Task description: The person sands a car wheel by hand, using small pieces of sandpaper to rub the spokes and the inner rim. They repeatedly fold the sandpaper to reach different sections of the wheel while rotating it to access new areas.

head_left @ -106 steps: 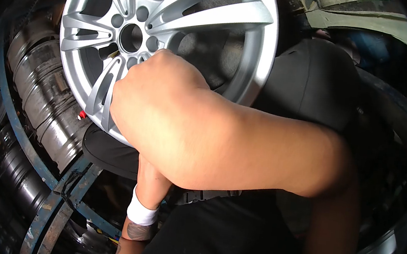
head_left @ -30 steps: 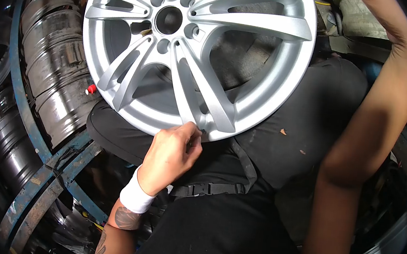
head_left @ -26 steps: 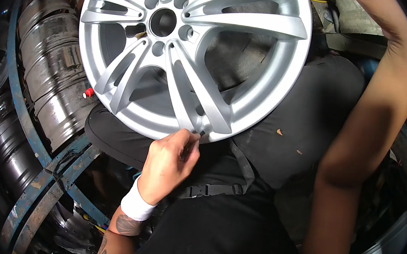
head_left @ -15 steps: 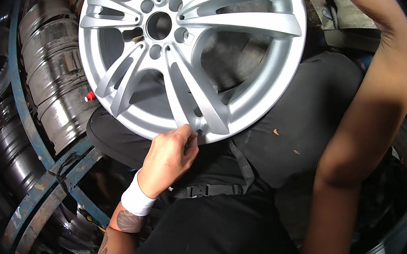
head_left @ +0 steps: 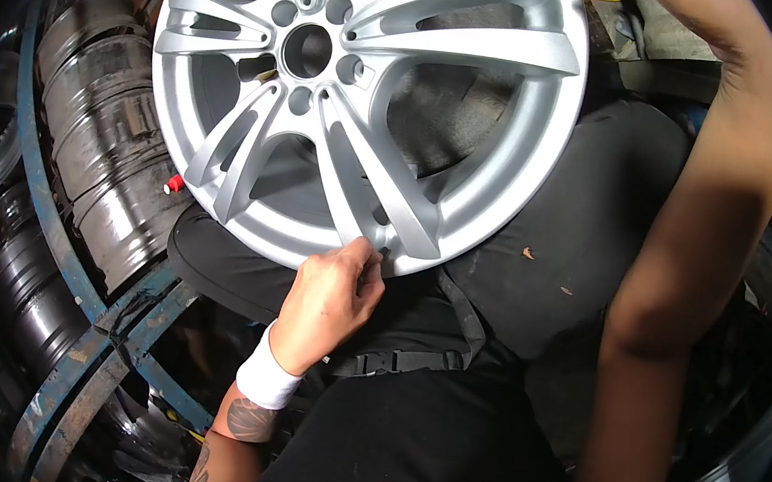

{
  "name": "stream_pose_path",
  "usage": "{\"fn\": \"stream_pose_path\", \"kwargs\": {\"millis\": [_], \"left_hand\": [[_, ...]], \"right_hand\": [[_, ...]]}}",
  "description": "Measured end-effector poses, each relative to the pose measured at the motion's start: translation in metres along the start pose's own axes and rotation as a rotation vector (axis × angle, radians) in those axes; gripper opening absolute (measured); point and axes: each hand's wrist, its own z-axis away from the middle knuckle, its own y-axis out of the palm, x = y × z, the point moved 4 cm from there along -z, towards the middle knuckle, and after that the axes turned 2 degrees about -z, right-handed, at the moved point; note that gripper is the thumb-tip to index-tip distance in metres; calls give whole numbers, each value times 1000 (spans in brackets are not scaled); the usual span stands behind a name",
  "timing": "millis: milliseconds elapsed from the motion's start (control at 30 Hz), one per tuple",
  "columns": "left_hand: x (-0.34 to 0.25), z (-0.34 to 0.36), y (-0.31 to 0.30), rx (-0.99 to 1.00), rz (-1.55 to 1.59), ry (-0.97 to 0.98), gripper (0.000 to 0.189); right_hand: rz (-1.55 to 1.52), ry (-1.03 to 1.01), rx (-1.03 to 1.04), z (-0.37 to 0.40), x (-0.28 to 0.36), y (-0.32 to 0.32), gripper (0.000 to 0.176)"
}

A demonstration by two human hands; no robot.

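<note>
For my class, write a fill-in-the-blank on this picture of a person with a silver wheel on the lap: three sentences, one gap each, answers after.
1. The left hand touches the silver wheel at its ____ edge, the one nearest the person's body.
2. The wristband on that arm is ____ in colour.
3. The small cap just left of the wheel is ____ in colour.

Missing words: lower; white; red.

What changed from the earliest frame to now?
The right arm, then crossing the silver wheel with its hand at the hub, has lifted away to the upper right, hand out of frame. The left hand came up to pinch at the lower rim. The wheel stays on the lap.
</note>
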Motion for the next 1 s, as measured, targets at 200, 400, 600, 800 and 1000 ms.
{"fn": "stream_pose_path", "kwargs": {"millis": [200,400,600,800,1000], "left_hand": [[-20,32,-41,-28,11,-102,11],[-9,13,-11,-74,-30,-26,13],[-7,0,-1,-43,-122,22,14],[-18,-4,-5,23,-242,42,12],[-11,-3,-3,13,-181,77,10]], "right_hand": [[370,-90,-154,13,16,14,42],[242,1,43,10,28,-3,44],[471,-120,-154,20,19,9,43],[318,-81,-31,15,23,-7,42],[341,-40,-28,14,22,-5,42]]}}
